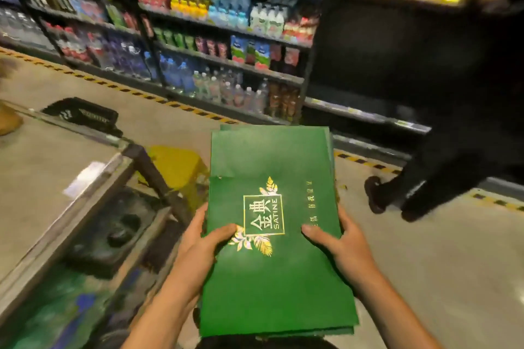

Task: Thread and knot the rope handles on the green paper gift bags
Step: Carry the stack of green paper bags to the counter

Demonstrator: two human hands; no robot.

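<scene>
Gripping opposite edges, the left hand (204, 238) and right hand (341, 244) hold stacked green gift bags (272, 207) between them.

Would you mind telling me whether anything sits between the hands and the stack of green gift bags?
Nothing visible does: the left hand and right hand already hold the stack of flat green gift bags by its sides, thumbs on top.

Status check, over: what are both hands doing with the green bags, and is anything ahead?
Left hand and right hand grip the flat stack of green bags by its sides. No rope visible. A person's dark legs cross ahead right.
</scene>
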